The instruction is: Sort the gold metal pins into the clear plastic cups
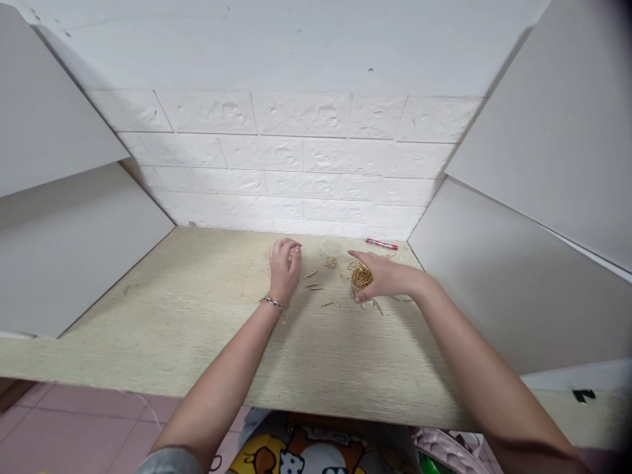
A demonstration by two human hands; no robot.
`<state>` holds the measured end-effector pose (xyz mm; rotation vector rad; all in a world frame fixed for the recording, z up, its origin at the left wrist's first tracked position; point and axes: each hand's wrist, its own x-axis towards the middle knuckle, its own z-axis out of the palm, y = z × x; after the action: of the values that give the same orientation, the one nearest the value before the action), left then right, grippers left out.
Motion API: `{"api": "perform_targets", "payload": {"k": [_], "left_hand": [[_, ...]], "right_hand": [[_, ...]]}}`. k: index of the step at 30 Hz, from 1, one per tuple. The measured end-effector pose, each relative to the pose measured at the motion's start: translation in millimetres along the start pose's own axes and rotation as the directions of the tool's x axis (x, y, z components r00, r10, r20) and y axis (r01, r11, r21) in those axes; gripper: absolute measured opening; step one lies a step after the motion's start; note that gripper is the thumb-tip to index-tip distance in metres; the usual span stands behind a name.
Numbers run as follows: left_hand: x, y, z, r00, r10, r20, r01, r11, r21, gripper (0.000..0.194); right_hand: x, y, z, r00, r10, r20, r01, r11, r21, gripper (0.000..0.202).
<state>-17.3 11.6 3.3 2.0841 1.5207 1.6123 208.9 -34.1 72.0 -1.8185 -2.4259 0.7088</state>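
My left hand (285,266) rests on the table with its fingers curled in. A few small gold-coloured metal pins (290,259) show between thumb and fingers. To the right, my right hand (388,275) wraps its thumb and fingers round a small clear container filled with gold-coloured metal pins (361,278). Its walls are mostly hidden by the hand and the pins. Between the hands lie several loose pins (312,285) and a small heap of gold-coloured pieces (330,262). Behind them sits a round clear lid or shallow dish (334,246).
A red patterned pen (381,244) lies near the back wall (303,155). Grey-white panels (74,243) stand at the left and right of the wooden table (197,316). A small black object (584,396) is at the far right front.
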Motion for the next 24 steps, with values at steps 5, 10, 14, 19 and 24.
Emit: {"api": "perform_targets", "payload": {"k": [5, 10, 14, 19, 24], "left_hand": [[-0.7, -9.0, 4.2, 0.979, -0.184, 0.088, 0.157, 0.956, 0.248, 0.051], [6.9, -25.2, 4.6, 0.964, -0.203, 0.171, 0.180, 0.974, 0.140, 0.061], [17.1, -32.9, 8.2, 0.962, -0.211, 0.172, 0.199, 0.976, 0.085, 0.056], [36.5, -40.8, 16.3, 0.973, -0.187, 0.132, 0.172, 0.978, 0.119, 0.052], [49.5, -47.5, 22.1, 0.966, -0.185, 0.181, 0.137, 0.959, 0.246, 0.054]], "right_hand": [[-3.8, -3.8, 6.8, 0.999, 0.050, 0.011, -0.050, 0.999, 0.022, 0.101], [-5.3, -3.3, 7.1, 1.000, 0.024, 0.015, -0.024, 0.999, 0.048, 0.097], [-5.4, -3.0, 7.3, 1.000, 0.012, 0.019, -0.013, 0.999, 0.046, 0.095], [-4.8, -5.3, 5.6, 0.999, 0.022, 0.028, -0.023, 1.000, 0.011, 0.095], [-4.6, -4.6, 5.0, 0.999, 0.031, 0.041, -0.031, 1.000, 0.000, 0.096]]}}
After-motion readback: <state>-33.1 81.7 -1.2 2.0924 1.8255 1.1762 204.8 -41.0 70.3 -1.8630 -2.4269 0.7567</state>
